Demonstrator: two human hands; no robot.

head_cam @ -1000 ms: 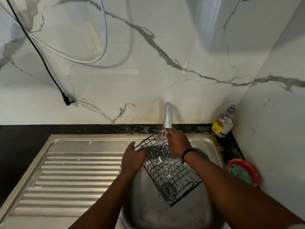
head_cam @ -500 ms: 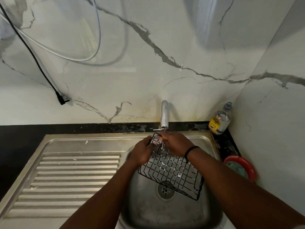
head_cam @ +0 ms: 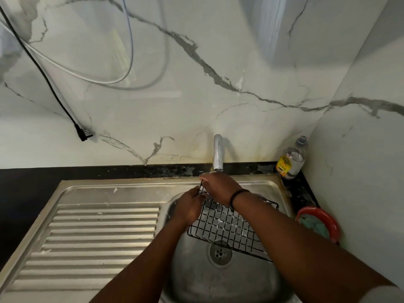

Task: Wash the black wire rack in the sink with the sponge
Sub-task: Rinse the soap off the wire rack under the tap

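Dim, soft overall; wide-angle edge warp; glare on marble wall (head_cam: 196,110).

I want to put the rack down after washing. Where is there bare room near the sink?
The ribbed draining board left of the sink basin is bare. The basin is crowded: both hands hold the black wire rack under the tap. The right corner holds a bottle and a red bowl.
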